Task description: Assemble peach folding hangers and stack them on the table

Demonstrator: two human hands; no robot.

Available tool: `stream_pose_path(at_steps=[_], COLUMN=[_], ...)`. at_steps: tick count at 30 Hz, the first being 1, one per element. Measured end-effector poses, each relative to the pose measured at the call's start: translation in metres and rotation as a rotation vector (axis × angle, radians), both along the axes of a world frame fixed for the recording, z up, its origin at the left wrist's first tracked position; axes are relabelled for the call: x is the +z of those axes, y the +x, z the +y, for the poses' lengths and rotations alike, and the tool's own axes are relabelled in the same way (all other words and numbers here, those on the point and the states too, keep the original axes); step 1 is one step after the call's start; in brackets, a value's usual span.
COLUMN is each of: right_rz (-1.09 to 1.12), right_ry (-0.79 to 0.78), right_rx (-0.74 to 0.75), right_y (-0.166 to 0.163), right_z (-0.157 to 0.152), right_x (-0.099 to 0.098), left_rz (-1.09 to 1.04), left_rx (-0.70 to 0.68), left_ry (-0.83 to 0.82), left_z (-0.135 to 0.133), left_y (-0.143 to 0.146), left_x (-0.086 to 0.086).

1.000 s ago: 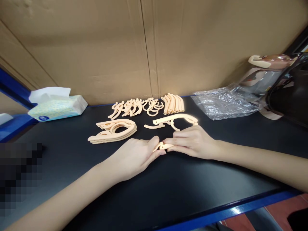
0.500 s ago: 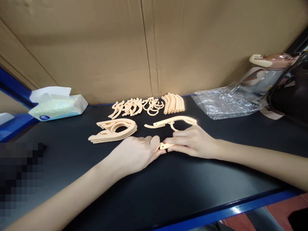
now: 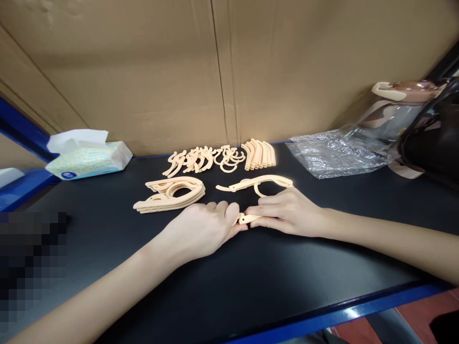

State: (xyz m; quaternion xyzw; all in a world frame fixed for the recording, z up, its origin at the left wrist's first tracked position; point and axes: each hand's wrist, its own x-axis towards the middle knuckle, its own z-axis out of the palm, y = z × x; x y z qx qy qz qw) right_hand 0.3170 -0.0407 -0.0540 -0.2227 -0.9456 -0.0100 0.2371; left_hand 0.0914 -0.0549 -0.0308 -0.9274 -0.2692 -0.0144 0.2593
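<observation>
The pale peach plastic hanger (image 3: 267, 178) is between your hands, to the right of the stack of folded hangers (image 3: 172, 198). It is smooth and slim; its far side bends in a shallow arc with a thin curved hook beneath, and its near end is rounded, with a small round hole. How the two sides join is hidden by your fingers.

Your left hand (image 3: 204, 228), just in front of the stack and to its right, is knuckles up with the fingers curled, pinching the hanger's near end between thumb and forefinger. Your right hand (image 3: 287, 210), farther right of the stack, grips the hanger from the other side, fingers closed around it and pointing toward your left hand. Both forearms slant inward.

Behind the stack sit curved strips (image 3: 199, 159), then, to their right, looped hooks (image 3: 229, 161) and slightly bent tubes (image 3: 258, 155). Left of the stack is a soft tissue pack (image 3: 89, 165); well to its right lies a crinkled clear plastic bag (image 3: 333, 155). The stack rests on a smooth black tabletop (image 3: 287, 282).
</observation>
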Motion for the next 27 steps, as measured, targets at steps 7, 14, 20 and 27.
stream_pose_path(at_steps=[7,14,20,27], right_rz=[-0.005,0.002,0.009,0.041], right_ry=[0.004,0.035,-0.064,-0.309], right_rx=[0.002,-0.005,0.014,0.087], right_y=[0.0001,0.0005,-0.0005,-0.0002], right_z=[-0.0004,-0.0007,0.0008,0.0019], right_x=[-0.0002,-0.0006,0.0007,0.0045], left_rz=[0.022,0.016,0.034,0.05], left_rx=[-0.007,-0.007,-0.01,-0.028], left_ry=[0.038,0.038,0.078,0.081], left_z=[-0.0011,-0.002,-0.0031,-0.0025], left_y=[0.0007,0.0011,0.0026,0.0023], left_x=[-0.0004,-0.0002,-0.0025,-0.0043])
